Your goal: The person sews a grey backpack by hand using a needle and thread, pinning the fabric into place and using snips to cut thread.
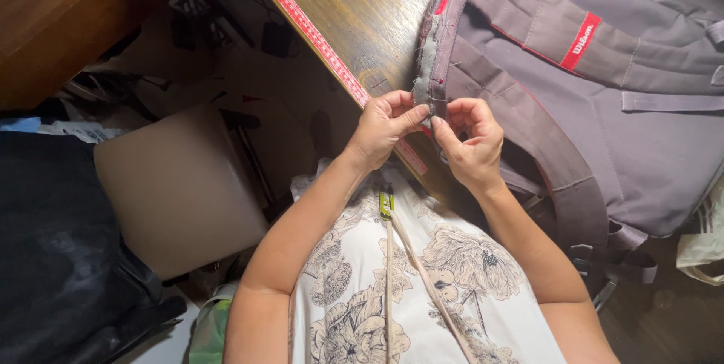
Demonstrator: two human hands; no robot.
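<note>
Pinching the grey backpack point(603, 107) seam edge point(428, 70), left hand point(383, 126) and right hand point(471, 141) both closed on it; bench point(362, 9) beneath, red measuring tape point(302, 24) along its edge.

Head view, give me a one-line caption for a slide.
Left hand and right hand pinch the pinned edge of a grey backpack on a wooden table.

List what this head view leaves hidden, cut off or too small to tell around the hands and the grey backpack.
- What the left hand and right hand pinch at the frayed seam edge: too small, covered by fingertips.
- Grey backpack: top and right side cut off by the frame edges.
- Red measuring tape: its lower end passes behind the left hand.
- Wooden table: largely covered by the backpack.
</note>
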